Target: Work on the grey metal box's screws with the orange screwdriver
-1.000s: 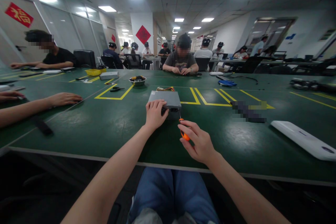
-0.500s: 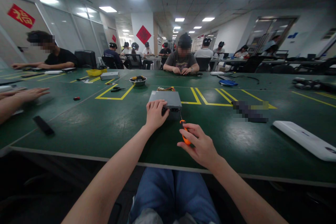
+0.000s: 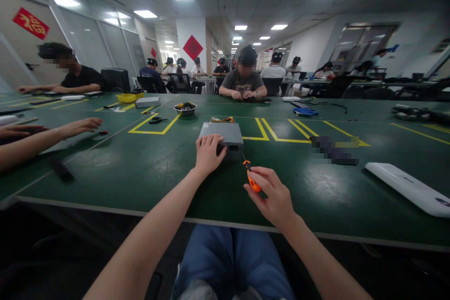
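At the far left, a co-worker's arm stretches over the green tabletop, its hand beside a small red item, with a dark bar lying nearer the edge. Further right and farther back stand a yellow tray and a metal bowl. At the middle, the wearer's left hand holds the front left part of a grey metal box, fingers laid over its top and thumb against the front face. The box lies flat, just ahead of the left hand and ahead and to the left of the right one, with coloured wires behind it. Next comes an orange and black screwdriver, its shaft pointing at the box's lower front right corner; whether the tip touches is too small to tell. The right hand pinches its handle loosely between thumb and fingers. Farther right lies a white device, well apart from both hands. Compared with half a second ago, the co-worker's hand reaches farther right, the left hand and box keep their place, and the right hand sits slightly farther right, the screwdriver handle leaning more that way.
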Demonstrator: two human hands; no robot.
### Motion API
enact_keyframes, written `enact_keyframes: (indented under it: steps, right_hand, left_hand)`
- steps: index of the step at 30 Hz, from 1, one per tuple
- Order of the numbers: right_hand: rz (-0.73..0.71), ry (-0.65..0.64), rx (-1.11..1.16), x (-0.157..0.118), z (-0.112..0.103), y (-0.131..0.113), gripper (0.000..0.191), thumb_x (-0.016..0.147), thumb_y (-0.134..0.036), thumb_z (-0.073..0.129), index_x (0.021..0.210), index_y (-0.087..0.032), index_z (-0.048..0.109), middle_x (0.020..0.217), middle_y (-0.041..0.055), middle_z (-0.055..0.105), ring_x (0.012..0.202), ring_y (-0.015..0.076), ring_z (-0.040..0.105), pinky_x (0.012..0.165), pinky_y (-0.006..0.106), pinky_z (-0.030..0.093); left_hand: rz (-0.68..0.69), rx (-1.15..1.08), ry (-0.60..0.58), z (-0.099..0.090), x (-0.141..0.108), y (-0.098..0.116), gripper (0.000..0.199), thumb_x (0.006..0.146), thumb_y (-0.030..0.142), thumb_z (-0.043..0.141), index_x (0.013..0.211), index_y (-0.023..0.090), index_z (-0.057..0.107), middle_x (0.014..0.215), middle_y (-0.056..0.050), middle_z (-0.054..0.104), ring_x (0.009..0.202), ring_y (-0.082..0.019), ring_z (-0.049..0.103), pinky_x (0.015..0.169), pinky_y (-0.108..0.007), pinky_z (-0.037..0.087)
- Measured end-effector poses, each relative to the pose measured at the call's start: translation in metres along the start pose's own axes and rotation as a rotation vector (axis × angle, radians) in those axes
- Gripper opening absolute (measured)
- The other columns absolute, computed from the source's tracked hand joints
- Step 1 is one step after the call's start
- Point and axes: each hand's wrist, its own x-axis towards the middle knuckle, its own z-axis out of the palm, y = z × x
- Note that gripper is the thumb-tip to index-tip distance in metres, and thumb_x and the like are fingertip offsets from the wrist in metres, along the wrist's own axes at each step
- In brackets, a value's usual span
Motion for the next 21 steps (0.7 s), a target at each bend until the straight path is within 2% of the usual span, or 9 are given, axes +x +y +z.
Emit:
enact_keyframes:
  steps: [3, 7, 9, 15, 18, 21]
  right_hand:
    - [-0.028, -0.06, -0.006, 0.0002, -0.0033, -0.0007, 0.03, 0.085, -0.023, 0.055, 0.115, -0.023, 0.051, 0.111, 0.0109, 0.053, 0.089, 0.0171, 0.061, 0.075, 0.03, 0.055]
    - [0.011, -0.099, 0.042, 0.0014, -0.0054, -0.0042, 0.037, 0.086, -0.023, 0.05, 0.122, -0.019, 0.045, 0.115, 0.0144, 0.05, 0.098, 0.0212, 0.059, 0.077, 0.035, 0.055]
    - [0.022, -0.08, 0.045, 0.002, -0.0046, -0.0052, 0.037, 0.086, -0.021, 0.048, 0.122, -0.019, 0.043, 0.114, 0.0147, 0.051, 0.101, 0.0223, 0.057, 0.078, 0.036, 0.055]
    - [0.027, 0.041, 0.065, 0.0009, 0.0007, -0.0015, 0.028, 0.081, -0.02, 0.059, 0.105, -0.02, 0.047, 0.106, 0.0122, 0.056, 0.098, 0.0219, 0.059, 0.077, 0.035, 0.054]
    - [0.013, -0.019, 0.102, -0.0012, 0.0001, 0.0, 0.027, 0.084, -0.015, 0.053, 0.111, -0.02, 0.048, 0.113, 0.0123, 0.054, 0.094, 0.0184, 0.06, 0.075, 0.031, 0.054]
    - [0.023, -0.118, 0.089, -0.0023, -0.0025, -0.0012, 0.028, 0.087, -0.017, 0.048, 0.115, -0.02, 0.049, 0.119, 0.0138, 0.049, 0.088, 0.0169, 0.062, 0.073, 0.031, 0.055]
  left_hand:
    - [-0.003, 0.001, -0.007, -0.0001, 0.0001, -0.0006, 0.025, 0.081, 0.032, 0.055, 0.105, 0.025, 0.054, 0.118, -0.003, 0.058, 0.112, -0.021, 0.048, 0.098, -0.04, 0.028]
    - [-0.009, -0.002, -0.008, 0.0006, 0.0001, -0.0007, 0.025, 0.081, 0.031, 0.054, 0.105, 0.025, 0.054, 0.118, -0.004, 0.058, 0.112, -0.022, 0.048, 0.097, -0.04, 0.028]
    - [-0.005, -0.005, -0.008, 0.0009, 0.0001, -0.0004, 0.024, 0.081, 0.031, 0.053, 0.105, 0.025, 0.054, 0.118, -0.004, 0.058, 0.112, -0.022, 0.048, 0.097, -0.041, 0.028]
    - [-0.013, -0.008, -0.012, -0.0006, 0.0001, 0.0003, 0.026, 0.081, 0.031, 0.054, 0.106, 0.026, 0.054, 0.118, -0.004, 0.058, 0.113, -0.022, 0.048, 0.098, -0.04, 0.028]
    - [-0.008, -0.006, -0.018, -0.0015, -0.0001, 0.0002, 0.026, 0.081, 0.031, 0.054, 0.106, 0.025, 0.053, 0.119, -0.004, 0.058, 0.113, -0.022, 0.048, 0.098, -0.04, 0.028]
    - [-0.007, 0.0, -0.015, -0.0012, -0.0004, -0.0001, 0.026, 0.081, 0.031, 0.054, 0.106, 0.025, 0.053, 0.119, -0.004, 0.057, 0.113, -0.022, 0.048, 0.098, -0.04, 0.028]
